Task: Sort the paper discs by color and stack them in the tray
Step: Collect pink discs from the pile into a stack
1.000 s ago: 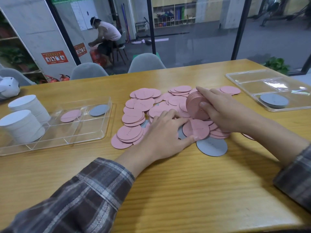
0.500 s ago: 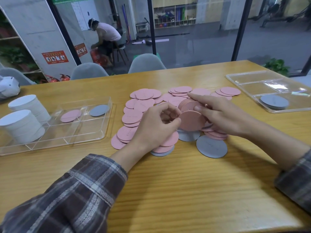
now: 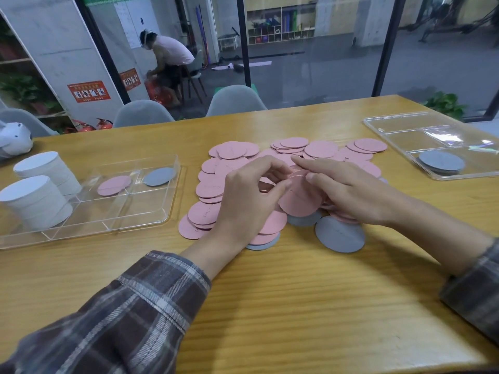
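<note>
Both hands meet on a tilted stack of pink discs (image 3: 299, 201): the right hand (image 3: 348, 190) grips its right edge and the left hand (image 3: 251, 195) pinches its left edge. Loose pink discs (image 3: 232, 150) spread beyond and left of the grip. A grey disc (image 3: 340, 234) lies just nearer and right. The tray (image 3: 162, 220) sits well left, with bare table (image 3: 297, 306) nearside

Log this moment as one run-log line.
left hand: pinches pink stack | right hand: holds pink stack | tray: white stacks, pink disc, grey disc | pile: mostly pink
</note>
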### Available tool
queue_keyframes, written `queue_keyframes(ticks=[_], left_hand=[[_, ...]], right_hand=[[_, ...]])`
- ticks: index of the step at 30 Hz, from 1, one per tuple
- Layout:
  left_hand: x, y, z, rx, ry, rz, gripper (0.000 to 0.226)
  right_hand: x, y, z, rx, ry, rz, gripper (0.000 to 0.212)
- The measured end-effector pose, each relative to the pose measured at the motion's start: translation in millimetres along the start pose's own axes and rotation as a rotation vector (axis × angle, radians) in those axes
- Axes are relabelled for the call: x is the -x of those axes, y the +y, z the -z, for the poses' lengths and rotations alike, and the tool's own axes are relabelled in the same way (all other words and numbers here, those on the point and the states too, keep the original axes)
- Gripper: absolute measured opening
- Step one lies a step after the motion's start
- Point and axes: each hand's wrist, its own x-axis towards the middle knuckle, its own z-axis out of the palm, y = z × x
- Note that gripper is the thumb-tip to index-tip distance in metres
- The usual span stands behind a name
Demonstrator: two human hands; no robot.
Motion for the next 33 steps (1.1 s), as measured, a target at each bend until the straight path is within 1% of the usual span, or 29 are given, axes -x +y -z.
queue_keyframes(ticks=[3,6,9,12,14,17,21,25,29,33], left_hand=[[-1,1,-2,-0.034,0.003,-0.041,0.015],[-3,-1,4,-0.073,-0.050,-0.031,0.014],[-5,-9,23,-0.153,-0.181,-0.016,0.009],[-5,-19,47,-0.247,-0.340,0.004,0.011],[-3,-23,58,-0.280,-0.417,0.055,0.016],[1,-24,65,-0.325,-0.490,0.109,0.031],[1,-21,65,-0.343,-0.509,0.127,0.040],[0,-17,63,-0.236,-0.514,0.196,0.040],[-2,-17,62,-0.078,-0.425,0.274,0.025],[-3,-22,59,0.035,-0.310,0.337,0.015]], right_hand=[[1,-4,0,0.230,-0.027,0.086,0.052],[-1,1,0,0.281,-0.015,0.087,0.056],[-1,2,2,0.306,0.057,0.075,0.057],[0,-1,-2,0.382,0.053,0.071,0.060],[1,0,-7,0.446,0.031,0.071,0.062],[0,0,-9,0.475,0.033,0.075,0.061],[-1,-1,-9,0.405,0.055,0.044,0.057],[-3,-3,-9,0.237,0.134,0.072,0.055],[-5,-8,-15,0.082,0.180,0.039,0.052],[-6,-6,-20,-0.053,0.142,-0.016,0.050]])
